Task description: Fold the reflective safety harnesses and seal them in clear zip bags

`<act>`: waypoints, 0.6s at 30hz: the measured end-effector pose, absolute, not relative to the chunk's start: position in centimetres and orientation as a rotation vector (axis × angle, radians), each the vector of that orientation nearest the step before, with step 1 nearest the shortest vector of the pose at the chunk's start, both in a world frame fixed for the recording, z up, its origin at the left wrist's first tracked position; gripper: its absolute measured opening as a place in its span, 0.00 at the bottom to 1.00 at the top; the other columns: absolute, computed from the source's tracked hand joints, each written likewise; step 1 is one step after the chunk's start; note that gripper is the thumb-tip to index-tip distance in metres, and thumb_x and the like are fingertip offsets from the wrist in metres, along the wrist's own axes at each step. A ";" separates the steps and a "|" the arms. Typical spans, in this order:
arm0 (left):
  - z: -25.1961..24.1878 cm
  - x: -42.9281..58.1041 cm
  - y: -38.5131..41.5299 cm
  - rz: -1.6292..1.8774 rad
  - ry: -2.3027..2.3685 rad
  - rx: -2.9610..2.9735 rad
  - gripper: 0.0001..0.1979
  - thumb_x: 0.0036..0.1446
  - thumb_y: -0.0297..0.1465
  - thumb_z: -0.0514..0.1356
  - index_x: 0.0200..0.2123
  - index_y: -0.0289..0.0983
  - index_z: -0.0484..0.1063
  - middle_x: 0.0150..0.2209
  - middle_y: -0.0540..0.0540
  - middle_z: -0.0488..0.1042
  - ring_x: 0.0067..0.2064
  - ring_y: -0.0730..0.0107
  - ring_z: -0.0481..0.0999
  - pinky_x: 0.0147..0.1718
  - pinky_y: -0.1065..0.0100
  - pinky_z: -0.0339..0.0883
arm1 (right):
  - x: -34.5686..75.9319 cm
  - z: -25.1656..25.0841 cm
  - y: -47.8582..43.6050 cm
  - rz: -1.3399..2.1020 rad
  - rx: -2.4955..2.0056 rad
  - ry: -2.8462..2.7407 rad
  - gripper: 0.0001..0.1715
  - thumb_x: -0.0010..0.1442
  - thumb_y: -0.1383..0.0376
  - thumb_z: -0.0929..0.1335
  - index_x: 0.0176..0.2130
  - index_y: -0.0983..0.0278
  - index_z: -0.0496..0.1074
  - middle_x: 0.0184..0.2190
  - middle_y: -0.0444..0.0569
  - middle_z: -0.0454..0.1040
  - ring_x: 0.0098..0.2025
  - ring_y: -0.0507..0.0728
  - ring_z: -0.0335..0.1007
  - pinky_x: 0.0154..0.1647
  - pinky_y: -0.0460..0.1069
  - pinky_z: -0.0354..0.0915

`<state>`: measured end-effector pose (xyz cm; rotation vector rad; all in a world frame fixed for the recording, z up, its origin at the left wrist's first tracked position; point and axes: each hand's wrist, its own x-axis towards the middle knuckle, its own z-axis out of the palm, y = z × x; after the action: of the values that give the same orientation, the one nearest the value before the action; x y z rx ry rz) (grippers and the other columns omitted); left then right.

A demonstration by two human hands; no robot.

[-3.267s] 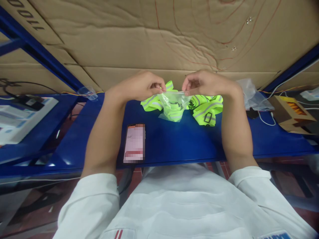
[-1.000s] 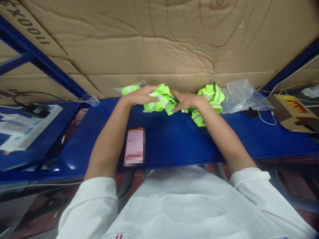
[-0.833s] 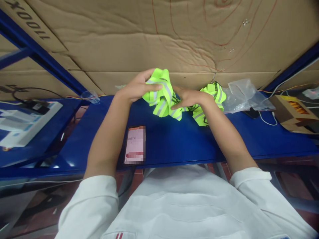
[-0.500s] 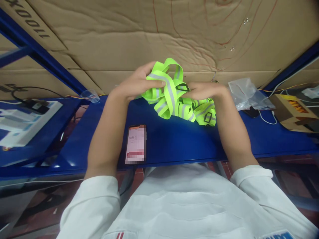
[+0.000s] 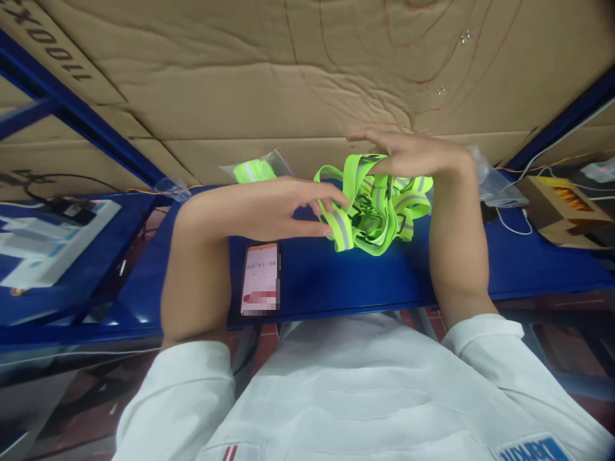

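Observation:
A tangle of neon-yellow reflective straps [image 5: 375, 208] with grey stripes and black buckles hangs just above the blue shelf [image 5: 336, 275]. My right hand [image 5: 413, 153] holds the bundle from the top, fingers curled over a loop. My left hand [image 5: 293, 208] reaches in from the left, its thumb and fingers pinched on a strap at the bundle's lower left edge. A sealed clear bag with a folded yellow strap [image 5: 254, 169] lies at the back left, against the cardboard.
A phone [image 5: 261, 278] showing a timer lies on the shelf near the front edge. Empty clear bags [image 5: 494, 186] sit behind my right wrist. A brown box [image 5: 564, 214] and white cables are at the right. Cardboard [image 5: 288, 77] backs the shelf.
The filled bag I was sealing now lies at the back left. Both hands picked up a loose strap bundle and shifted it right; my right hand rose above it, my left moved lower.

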<state>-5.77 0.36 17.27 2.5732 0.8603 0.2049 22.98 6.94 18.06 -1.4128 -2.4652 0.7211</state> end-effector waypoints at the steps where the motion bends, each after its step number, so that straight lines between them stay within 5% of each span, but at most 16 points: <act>1: 17.5 -5.7 -0.2 0.161 0.845 2.536 0.27 0.68 0.52 0.61 0.66 0.52 0.75 0.60 0.47 0.82 0.59 0.52 0.83 0.59 0.55 0.76 | 23.0 18.2 6.8 0.721 -1.401 -2.452 0.50 0.66 0.70 0.74 0.80 0.53 0.60 0.77 0.47 0.66 0.72 0.70 0.69 0.66 0.57 0.76; 5: 17.3 -6.0 0.1 0.177 0.922 2.506 0.28 0.66 0.56 0.63 0.65 0.55 0.76 0.60 0.49 0.82 0.60 0.52 0.83 0.60 0.57 0.75 | 22.4 18.9 5.7 0.840 -1.301 -2.256 0.56 0.62 0.70 0.76 0.79 0.46 0.59 0.72 0.46 0.71 0.65 0.69 0.77 0.52 0.53 0.82; 10: 16.3 -6.2 2.0 0.175 1.011 2.558 0.36 0.64 0.60 0.63 0.68 0.49 0.73 0.68 0.45 0.77 0.67 0.45 0.77 0.68 0.52 0.69 | 20.7 19.1 4.5 1.095 -1.154 -1.857 0.40 0.65 0.74 0.69 0.72 0.54 0.66 0.67 0.50 0.76 0.56 0.63 0.82 0.40 0.48 0.82; 15: 16.1 -5.7 2.7 0.185 1.083 2.551 0.37 0.63 0.61 0.65 0.67 0.47 0.73 0.63 0.44 0.79 0.62 0.42 0.80 0.65 0.50 0.72 | 19.7 18.5 4.7 1.265 -0.975 -1.775 0.37 0.64 0.75 0.68 0.69 0.56 0.67 0.68 0.49 0.73 0.58 0.59 0.81 0.47 0.48 0.84; 18: 16.1 -5.4 3.1 0.287 1.152 2.565 0.24 0.65 0.53 0.65 0.56 0.45 0.80 0.53 0.45 0.83 0.58 0.42 0.82 0.65 0.48 0.71 | 19.1 18.1 5.0 1.325 -0.916 -1.763 0.35 0.65 0.66 0.70 0.69 0.53 0.68 0.65 0.44 0.77 0.65 0.60 0.78 0.58 0.49 0.81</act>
<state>-5.42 3.15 16.10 2.5654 1.1520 0.2867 19.12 4.98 18.13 -0.9165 -1.7631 1.3253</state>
